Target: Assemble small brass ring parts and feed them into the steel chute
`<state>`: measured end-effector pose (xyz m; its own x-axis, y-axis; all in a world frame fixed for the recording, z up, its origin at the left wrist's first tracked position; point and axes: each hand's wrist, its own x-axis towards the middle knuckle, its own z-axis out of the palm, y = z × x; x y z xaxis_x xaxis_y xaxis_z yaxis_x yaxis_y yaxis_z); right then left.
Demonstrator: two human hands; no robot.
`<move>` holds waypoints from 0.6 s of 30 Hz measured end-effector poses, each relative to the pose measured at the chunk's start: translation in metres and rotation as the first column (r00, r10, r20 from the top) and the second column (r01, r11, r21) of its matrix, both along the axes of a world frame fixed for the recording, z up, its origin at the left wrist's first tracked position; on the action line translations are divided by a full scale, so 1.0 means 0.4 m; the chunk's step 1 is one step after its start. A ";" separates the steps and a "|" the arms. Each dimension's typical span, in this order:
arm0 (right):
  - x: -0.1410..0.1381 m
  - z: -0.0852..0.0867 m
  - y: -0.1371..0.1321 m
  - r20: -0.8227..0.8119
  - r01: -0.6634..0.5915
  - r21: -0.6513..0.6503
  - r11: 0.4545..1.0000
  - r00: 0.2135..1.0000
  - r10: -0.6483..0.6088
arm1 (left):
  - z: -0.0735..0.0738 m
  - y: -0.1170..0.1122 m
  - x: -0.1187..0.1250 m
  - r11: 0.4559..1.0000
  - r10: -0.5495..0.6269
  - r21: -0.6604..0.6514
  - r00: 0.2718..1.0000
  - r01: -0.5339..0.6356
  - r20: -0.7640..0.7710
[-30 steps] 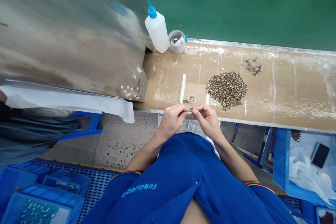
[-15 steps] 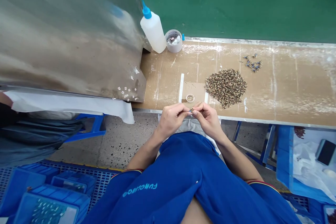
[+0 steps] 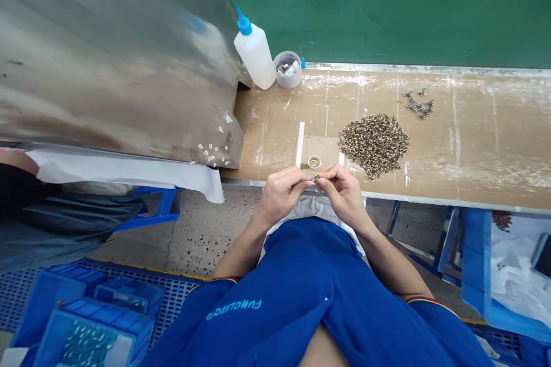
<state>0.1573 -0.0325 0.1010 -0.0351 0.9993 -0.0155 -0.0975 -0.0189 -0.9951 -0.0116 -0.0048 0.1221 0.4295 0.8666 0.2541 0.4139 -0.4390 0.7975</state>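
Note:
My left hand [image 3: 282,194] and my right hand [image 3: 344,195] meet fingertip to fingertip just in front of the bench edge. Both pinch a tiny metal part [image 3: 316,178] with a bit of blue on it. Beyond them on the brown bench [image 3: 473,149] lies a heap of small brass-coloured parts [image 3: 373,143]. A small ring-shaped dish [image 3: 314,161] sits right behind my fingers. Several finished-looking pieces with blue tips [image 3: 419,105] lie apart at the back.
A white squeeze bottle with a blue nozzle [image 3: 253,51] and a tape roll holding scraps [image 3: 288,69] stand at the bench's back left. A large metal panel [image 3: 112,51] fills the left. Blue crates [image 3: 86,327] sit on the floor at lower left; another person's arm [image 3: 17,160] shows at far left.
My hands stay together on the small part, with only slight finger movement. The view has shifted a little.

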 end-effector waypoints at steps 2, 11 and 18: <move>0.000 0.000 -0.003 -0.001 -0.023 0.007 1.000 1.000 0.023 | -0.006 -0.001 -0.002 1.000 -0.014 0.010 1.000 0.014 0.000; -0.002 -0.014 -0.008 -0.016 -0.017 0.004 1.000 1.000 0.017 | -0.030 -0.014 0.010 0.998 -0.023 0.051 0.999 0.021 0.036; -0.006 -0.068 -0.012 -0.017 -0.018 -0.096 0.995 1.000 0.016 | -0.036 0.026 -0.029 0.975 -0.123 -0.180 0.992 0.126 0.028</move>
